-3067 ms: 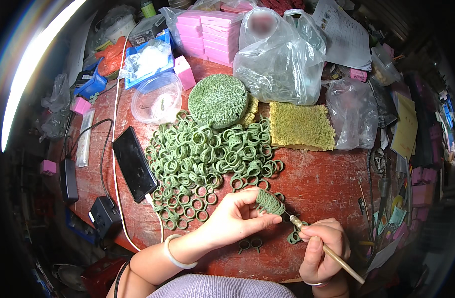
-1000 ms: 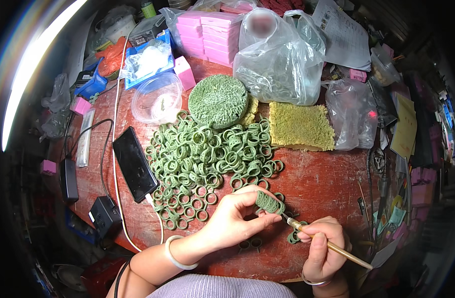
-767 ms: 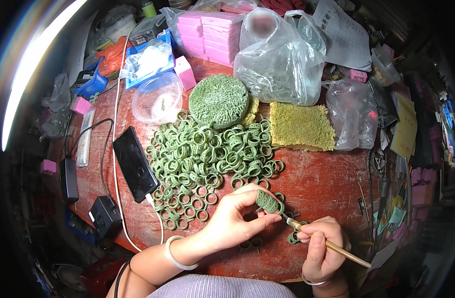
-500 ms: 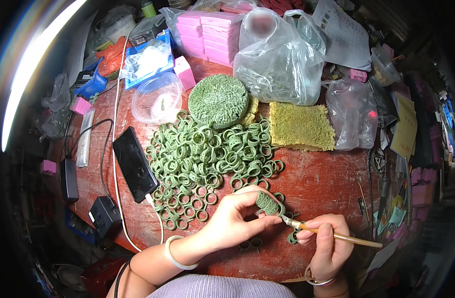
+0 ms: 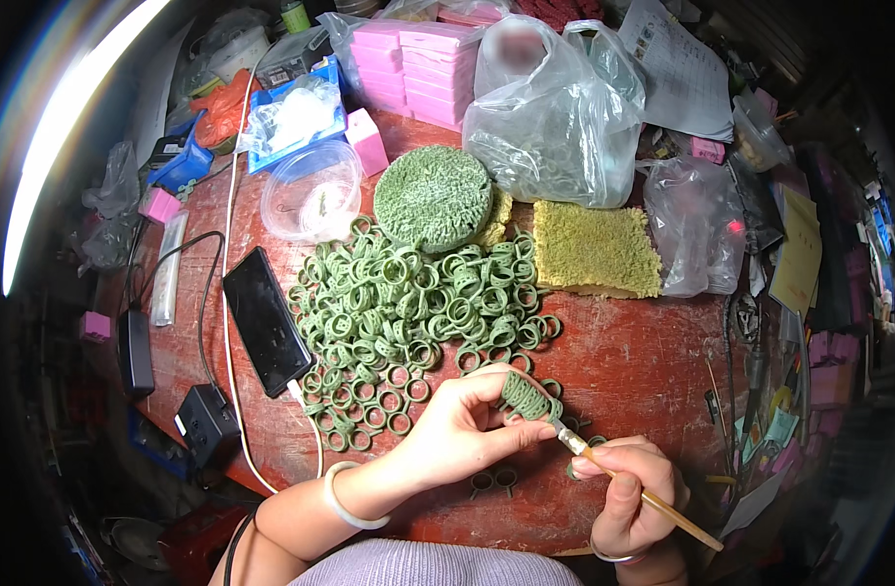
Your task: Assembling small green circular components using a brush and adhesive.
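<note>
A short row of green rings [image 5: 527,397], lined up side by side, is gripped in the curled fingers of my left hand [image 5: 459,432]. My right hand [image 5: 638,491] pinches a thin brush [image 5: 574,443] with a light wooden handle and a metal collar. Its tip meets the right end of the row, near my left thumb; the bristles are hard to make out. Beyond my left hand spreads a large heap of loose green rings [image 5: 408,303]. A few more rings lie beneath and beside my hands, partly covered by them.
Behind the heap sit a round green textured pad [image 5: 433,198], a yellow rough sponge block [image 5: 597,249] and a clear tub [image 5: 311,190]. A phone [image 5: 266,322] on a white cable lies left. Plastic bags [image 5: 555,127] and stacked pink blocks [image 5: 413,73] line the back.
The brush handle has swung from nearly level to a steeper slant, its far end lower and nearer me. My right hand shifted slightly left and down. My left hand kept its grip on the rings.
</note>
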A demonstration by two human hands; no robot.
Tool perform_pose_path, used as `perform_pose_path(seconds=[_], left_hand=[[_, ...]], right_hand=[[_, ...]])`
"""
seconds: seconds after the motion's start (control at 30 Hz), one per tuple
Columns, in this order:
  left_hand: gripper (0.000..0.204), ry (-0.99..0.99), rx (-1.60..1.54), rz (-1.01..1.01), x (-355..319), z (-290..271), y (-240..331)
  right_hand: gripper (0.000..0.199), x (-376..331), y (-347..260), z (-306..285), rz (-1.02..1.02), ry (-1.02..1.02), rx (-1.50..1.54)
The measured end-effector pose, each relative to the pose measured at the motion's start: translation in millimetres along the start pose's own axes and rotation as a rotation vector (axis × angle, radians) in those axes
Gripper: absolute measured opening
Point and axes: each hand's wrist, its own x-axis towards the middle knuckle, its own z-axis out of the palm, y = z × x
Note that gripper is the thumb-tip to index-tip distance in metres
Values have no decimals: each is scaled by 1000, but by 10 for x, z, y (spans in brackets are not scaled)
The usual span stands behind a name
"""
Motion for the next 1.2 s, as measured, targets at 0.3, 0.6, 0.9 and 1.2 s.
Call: perform_pose_path(seconds=[0.3,0.6,0.9,1.2], left_hand=[[25,13,51,9,-1,4,-2],[25,30,97,88,9,13,-57],[27,61,-57,0,7,18,-54],[33,56,-14,2,5,13,-62]], right_hand=[[16,0,-1,32,-103,-15,-95],[18,-34,3,-46,-97,-2,-93],[14,-21,-34,-15,29,11,-56],[11,2,-44,8,88,11,-33]])
